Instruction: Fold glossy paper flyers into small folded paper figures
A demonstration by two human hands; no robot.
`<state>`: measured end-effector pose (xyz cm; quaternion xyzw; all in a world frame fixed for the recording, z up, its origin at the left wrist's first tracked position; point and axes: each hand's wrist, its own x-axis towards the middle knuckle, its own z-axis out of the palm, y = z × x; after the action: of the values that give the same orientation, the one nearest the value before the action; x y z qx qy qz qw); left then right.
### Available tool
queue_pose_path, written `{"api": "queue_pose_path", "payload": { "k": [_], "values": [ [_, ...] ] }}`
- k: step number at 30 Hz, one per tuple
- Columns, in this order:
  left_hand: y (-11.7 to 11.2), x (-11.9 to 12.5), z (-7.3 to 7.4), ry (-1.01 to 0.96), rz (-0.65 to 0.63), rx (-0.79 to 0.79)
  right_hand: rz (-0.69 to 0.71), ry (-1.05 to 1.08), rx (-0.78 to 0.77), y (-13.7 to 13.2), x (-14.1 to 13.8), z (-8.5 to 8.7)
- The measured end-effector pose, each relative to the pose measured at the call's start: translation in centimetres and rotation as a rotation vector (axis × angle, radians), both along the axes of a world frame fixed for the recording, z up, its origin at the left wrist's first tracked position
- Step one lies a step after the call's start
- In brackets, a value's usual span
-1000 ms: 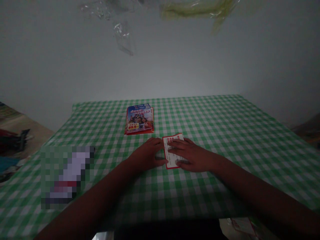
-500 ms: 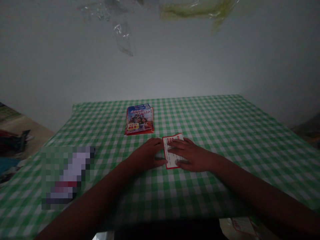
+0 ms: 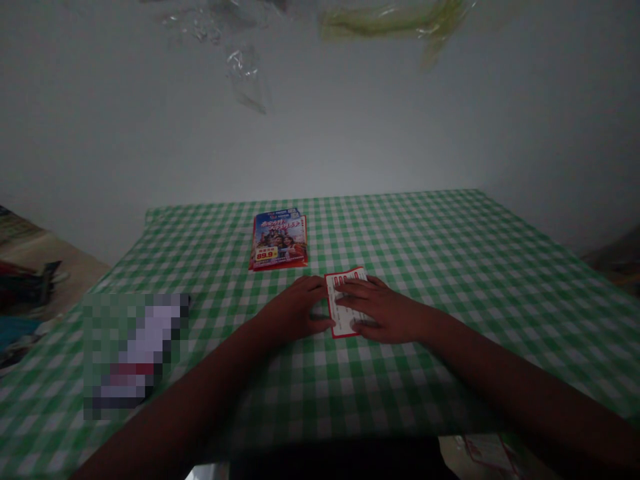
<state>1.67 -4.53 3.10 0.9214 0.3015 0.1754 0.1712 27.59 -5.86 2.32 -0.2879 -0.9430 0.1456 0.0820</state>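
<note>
A white card with a red border (image 3: 344,301) lies on the green-and-white gingham tablecloth (image 3: 450,267), its far end tilted slightly right. My right hand (image 3: 383,310) is spread over the card's right side, with fingers and thumb on it. My left hand (image 3: 293,310) rests on the cloth, its fingertips and thumb at the card's left edge. Beyond both hands stands a small stack of colourful printed leaflets (image 3: 279,239) with a yellow 89.9 price label, apart from either hand.
A pixelated patch (image 3: 135,353) hides something on the cloth's left side. Clear plastic and a yellow-green bag (image 3: 390,20) hang at the top. A pale wall stands behind the table. Assorted items lie beyond the left edge, and printed paper (image 3: 487,452) shows below the near edge.
</note>
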Motion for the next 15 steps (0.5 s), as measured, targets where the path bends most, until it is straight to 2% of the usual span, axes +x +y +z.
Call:
{"api": "queue_pose_path", "payload": {
  "k": [3,7,13,15],
  "values": [
    [0.0,0.0,-0.1,0.009,-0.006,0.039,0.000,0.009,-0.008,0.0,0.0,0.0],
    [0.1,0.0,0.0,0.068,0.014,0.012,-0.007,0.006,-0.027,0.2,0.3,0.1],
    [0.2,0.1,0.3,0.110,0.029,0.012,-0.141,-0.008,-0.056,1.4,2.5,0.5],
    [0.3,0.2,0.4,0.113,0.026,0.016,-0.144,0.028,-0.048,1.8,3.1,0.7]
  ]
}}
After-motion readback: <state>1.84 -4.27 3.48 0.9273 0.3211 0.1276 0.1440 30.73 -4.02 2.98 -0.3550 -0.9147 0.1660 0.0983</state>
